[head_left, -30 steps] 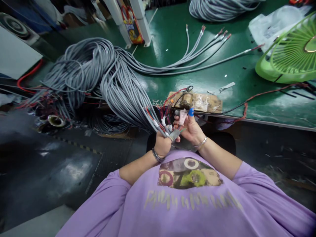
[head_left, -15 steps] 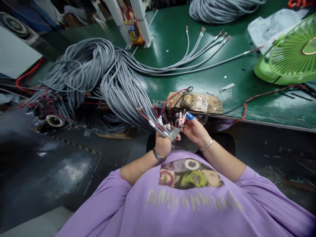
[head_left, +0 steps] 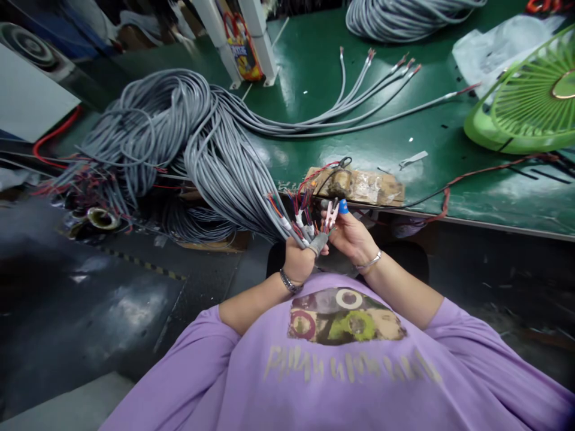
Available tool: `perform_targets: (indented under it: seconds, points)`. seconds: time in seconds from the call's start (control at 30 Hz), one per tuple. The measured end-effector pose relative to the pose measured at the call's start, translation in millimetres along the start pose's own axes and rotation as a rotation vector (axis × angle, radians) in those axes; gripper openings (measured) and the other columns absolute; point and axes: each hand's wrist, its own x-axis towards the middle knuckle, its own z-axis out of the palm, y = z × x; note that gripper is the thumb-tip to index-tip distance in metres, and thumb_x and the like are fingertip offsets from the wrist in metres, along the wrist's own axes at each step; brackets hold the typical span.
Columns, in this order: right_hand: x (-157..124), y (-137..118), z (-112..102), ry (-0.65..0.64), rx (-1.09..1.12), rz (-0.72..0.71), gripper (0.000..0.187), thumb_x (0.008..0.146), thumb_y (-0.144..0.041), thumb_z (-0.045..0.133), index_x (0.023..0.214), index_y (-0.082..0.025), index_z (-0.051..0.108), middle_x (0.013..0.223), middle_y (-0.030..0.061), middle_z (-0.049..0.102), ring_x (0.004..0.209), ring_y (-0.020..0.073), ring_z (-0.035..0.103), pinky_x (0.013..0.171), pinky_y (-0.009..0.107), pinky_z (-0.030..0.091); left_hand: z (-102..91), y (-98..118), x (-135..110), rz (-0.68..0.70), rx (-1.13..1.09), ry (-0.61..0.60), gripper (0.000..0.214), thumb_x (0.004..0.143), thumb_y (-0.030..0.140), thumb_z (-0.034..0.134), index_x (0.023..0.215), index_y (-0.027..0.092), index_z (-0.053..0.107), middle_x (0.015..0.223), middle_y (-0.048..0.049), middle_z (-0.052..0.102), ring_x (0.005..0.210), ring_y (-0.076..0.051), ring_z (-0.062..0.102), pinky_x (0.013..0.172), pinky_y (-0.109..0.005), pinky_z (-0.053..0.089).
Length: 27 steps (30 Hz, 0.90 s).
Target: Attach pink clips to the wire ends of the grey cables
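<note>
My left hand (head_left: 300, 258) is closed around the ends of several grey cables (head_left: 238, 170), and a grey covering sits on its thumb. Thin coloured wires (head_left: 307, 215) fan out above that fist from white-wrapped cable ends. My right hand (head_left: 353, 236), with blue wrapping on one fingertip, pinches a pale pink clip (head_left: 331, 214) that looks like a clothespin. The clip is right beside the wire tips at the left thumb; whether its jaws touch a wire is too small to tell.
A worn wooden block (head_left: 372, 187) lies on the near edge of the green table (head_left: 309, 158). To the right stands a green fan (head_left: 525, 108) with its cord along the edge. A large cable coil (head_left: 157, 114) hangs over the left edge; another coil (head_left: 404, 21) lies at the back.
The wires in my left hand have shifted slightly right and spread more upright. My right hand has moved a little left, with the clip still in its fingers.
</note>
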Motion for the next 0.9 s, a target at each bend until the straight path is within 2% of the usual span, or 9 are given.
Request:
perform_targets:
  seconds: [0.27,0.37,0.43,0.53,0.6,0.67,0.8,0.9]
  points:
    - [-3,1,-2,0.09,0.096,-0.045,0.041,0.08,-0.063,0.064,0.081,-0.022,0.065,0.077,-0.001,0.07,0.061,0.0116,0.059,0.059,0.025,0.049,-5.9,0,-5,-0.004,-0.023,-0.01,0.029,0.069,0.04,0.079,0.072,0.016,0.063,0.054,0.0019,0.064,0.046,-0.01,0.06,0.049,-0.022,0.054]
    - [-9,-2,-8,0.02,0.023,0.03,0.051,0.074,-0.07,0.064,0.083,-0.02,0.066,0.078,0.0013,0.07,0.062,0.012,0.06,0.057,0.024,0.05,-10.5,-2,-7,0.001,-0.026,-0.018,0.031,0.07,0.042,0.078,0.073,0.016,0.063,0.055,0.0018,0.064,0.047,-0.01,0.06,0.049,-0.022,0.054]
    - [-15,-4,-14,-0.057,-0.069,0.099,0.055,0.067,-0.072,0.069,0.082,-0.018,0.068,0.077,0.0029,0.07,0.062,0.0127,0.061,0.057,0.025,0.05,-13.2,-2,-8,-0.001,-0.018,-0.03,0.032,0.069,0.044,0.079,0.073,0.016,0.063,0.057,0.0013,0.065,0.047,-0.011,0.06,0.05,-0.023,0.054]
    - [-22,-7,-18,-0.112,-0.204,0.14,0.047,0.057,-0.057,0.084,0.074,-0.017,0.067,0.067,0.0012,0.067,0.059,0.0122,0.06,0.058,0.025,0.05,-15.0,1,-9,-0.005,0.03,-0.067,0.032,0.069,0.044,0.078,0.073,0.016,0.064,0.058,0.0004,0.066,0.048,-0.011,0.061,0.051,-0.023,0.054]
    - [-26,-7,-18,-0.08,-0.277,0.09,0.038,0.056,-0.042,0.089,0.069,-0.016,0.066,0.061,-0.0011,0.063,0.055,0.01,0.056,0.056,0.023,0.048,-15.0,4,-9,-0.009,0.092,-0.088,0.031,0.069,0.043,0.078,0.072,0.016,0.064,0.057,0.0002,0.066,0.048,-0.011,0.061,0.051,-0.023,0.053]
    - [-29,-6,-14,-0.052,-0.343,0.024,0.032,0.057,-0.035,0.089,0.068,-0.015,0.066,0.06,-0.0012,0.064,0.052,0.0095,0.055,0.054,0.024,0.046,-14.7,9,-7,-0.011,0.174,-0.134,0.029,0.069,0.041,0.079,0.069,0.015,0.065,0.056,-0.0006,0.066,0.049,-0.012,0.061,0.051,-0.023,0.052]
    - [-35,-4,-6,-0.103,-0.447,-0.062,0.027,0.067,-0.039,0.083,0.075,-0.017,0.07,0.065,0.0013,0.068,0.053,0.0133,0.058,0.057,0.029,0.048,-14.9,16,-2,-0.083,0.304,-0.288,0.027,0.063,0.035,0.083,0.065,0.014,0.066,0.056,-0.0029,0.067,0.049,-0.014,0.062,0.051,-0.024,0.052]
    - [-37,-5,-8,-0.111,-0.498,-0.107,0.025,0.07,-0.04,0.081,0.076,-0.018,0.071,0.065,0.0009,0.068,0.055,0.0136,0.058,0.058,0.029,0.048,-16.0,18,0,-0.138,0.296,-0.317,0.029,0.06,0.035,0.085,0.064,0.013,0.066,0.053,-0.0029,0.066,0.047,-0.014,0.061,0.049,-0.024,0.052]
